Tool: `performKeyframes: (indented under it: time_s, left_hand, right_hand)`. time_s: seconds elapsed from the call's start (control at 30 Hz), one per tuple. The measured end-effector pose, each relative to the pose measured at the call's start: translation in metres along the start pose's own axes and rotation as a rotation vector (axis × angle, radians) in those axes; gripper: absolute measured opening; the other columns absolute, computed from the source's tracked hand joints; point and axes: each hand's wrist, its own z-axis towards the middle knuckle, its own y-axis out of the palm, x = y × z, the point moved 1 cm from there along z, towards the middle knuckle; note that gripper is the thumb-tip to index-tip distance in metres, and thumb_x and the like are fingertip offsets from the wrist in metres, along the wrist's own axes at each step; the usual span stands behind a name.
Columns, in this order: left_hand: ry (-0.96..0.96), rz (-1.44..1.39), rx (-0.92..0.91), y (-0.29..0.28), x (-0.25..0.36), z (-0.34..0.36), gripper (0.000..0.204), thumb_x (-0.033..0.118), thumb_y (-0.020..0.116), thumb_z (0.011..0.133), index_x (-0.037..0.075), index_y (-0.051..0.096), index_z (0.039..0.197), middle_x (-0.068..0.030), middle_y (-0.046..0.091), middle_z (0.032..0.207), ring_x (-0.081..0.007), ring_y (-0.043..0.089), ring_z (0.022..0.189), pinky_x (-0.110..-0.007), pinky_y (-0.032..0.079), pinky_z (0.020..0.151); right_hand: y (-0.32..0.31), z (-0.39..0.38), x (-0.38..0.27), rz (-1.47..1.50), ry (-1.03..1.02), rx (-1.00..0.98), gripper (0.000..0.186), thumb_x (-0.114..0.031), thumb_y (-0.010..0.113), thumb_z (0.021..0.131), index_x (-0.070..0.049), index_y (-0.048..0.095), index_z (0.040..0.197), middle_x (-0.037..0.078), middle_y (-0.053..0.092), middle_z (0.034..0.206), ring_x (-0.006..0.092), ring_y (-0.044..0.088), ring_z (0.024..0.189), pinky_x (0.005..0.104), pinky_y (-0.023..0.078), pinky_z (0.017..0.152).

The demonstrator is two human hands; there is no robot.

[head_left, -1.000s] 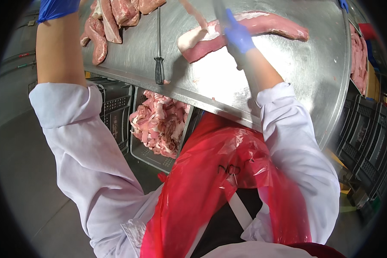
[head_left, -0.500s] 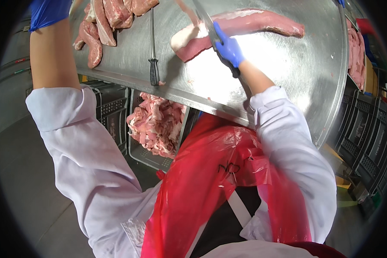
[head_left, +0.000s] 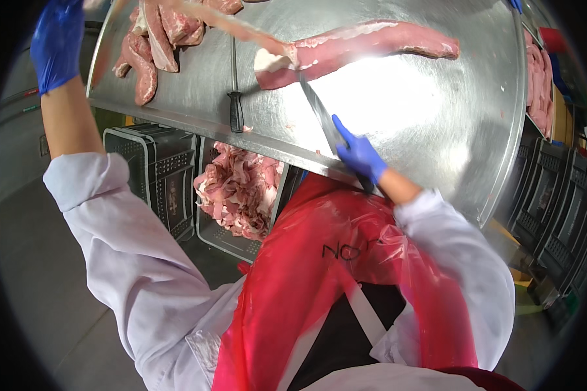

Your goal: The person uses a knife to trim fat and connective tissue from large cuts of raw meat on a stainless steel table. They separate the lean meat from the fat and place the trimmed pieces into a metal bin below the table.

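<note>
A long pink pork loin (head_left: 372,49) with white fat at its left end lies on the steel table. From that end a thin strip of trimming (head_left: 241,31) stretches up and left, lifted off the table. My left hand (head_left: 57,52), in a blue glove, is raised at the upper left; its fingers are partly cut off by the top edge, and the strip runs taut toward it. My blue-gloved right hand (head_left: 360,156) grips the black handle of a knife (head_left: 321,112) near the table's front edge. The blade's tip points at the loin's lower edge.
A sharpening steel (head_left: 235,107) lies left of the loin. Several meat pieces (head_left: 156,39) lie at the table's far left. Below the front edge, a grey crate (head_left: 225,242) holds meat trimmings (head_left: 238,189). Dark crates (head_left: 548,208) stand beyond the table's right end.
My right hand has drawn the knife back from across the loin toward the table's front edge. My left hand has moved slightly left and down, and the strip now stretches further left.
</note>
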Motion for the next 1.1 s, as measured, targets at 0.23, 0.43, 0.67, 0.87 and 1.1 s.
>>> performKeyframes:
  time_s: [0.23,0.43,0.67,0.87,1.1]
  left_hand:
    - [-0.699,0.883,-0.28,-0.157,-0.19,-0.147,0.03,0.012,0.075,0.083,-0.003,0.068,0.108,-0.015,0.07,0.096,-0.0253,0.067,0.09,-0.041,0.053,0.084]
    - [-0.394,0.388,-0.316,0.24,-0.144,-0.22,0.085,0.049,0.081,0.079,-0.003,0.051,0.139,-0.0223,0.059,0.137,-0.0347,0.059,0.126,-0.042,0.043,0.109]
    - [-0.712,0.386,-0.794,0.307,-0.176,-0.236,0.037,0.03,0.071,0.079,-0.004,0.073,0.092,-0.0209,0.071,0.081,-0.0313,0.07,0.077,-0.038,0.055,0.072]
    - [-0.645,0.292,-0.698,0.303,-0.173,-0.234,0.032,0.028,0.066,0.079,-0.004,0.072,0.082,-0.0253,0.07,0.081,-0.0384,0.07,0.077,-0.041,0.055,0.073]
    - [-0.709,0.347,-0.574,0.231,-0.223,-0.25,0.027,0.025,0.07,0.081,0.001,0.072,0.092,-0.0171,0.073,0.085,-0.0279,0.07,0.078,-0.04,0.054,0.074]
  right_hand:
    - [-0.079,0.02,0.008,0.312,0.136,0.213,0.071,-0.015,0.051,0.098,-0.027,0.024,0.162,0.01,0.065,0.071,0.0147,0.061,0.054,0.0328,0.057,0.058]
    - [-0.094,0.132,0.009,0.48,-0.063,0.428,0.075,-0.014,0.054,0.097,-0.028,0.02,0.163,0.012,0.067,0.078,0.016,0.064,0.059,0.0331,0.056,0.059]
    - [-0.059,0.184,-0.045,0.411,-0.023,0.33,0.078,-0.014,0.054,0.094,-0.027,0.018,0.163,0.017,0.069,0.082,0.0203,0.067,0.061,0.0352,0.058,0.062]
    - [-0.016,0.159,-0.066,0.265,0.132,0.196,0.079,-0.012,0.051,0.095,-0.021,0.013,0.163,0.019,0.069,0.08,0.026,0.066,0.059,0.0395,0.058,0.062]
    - [0.019,0.009,-0.021,0.135,-0.014,0.112,0.077,-0.021,0.053,0.094,-0.019,0.018,0.163,0.019,0.067,0.069,0.033,0.065,0.057,0.042,0.054,0.062]
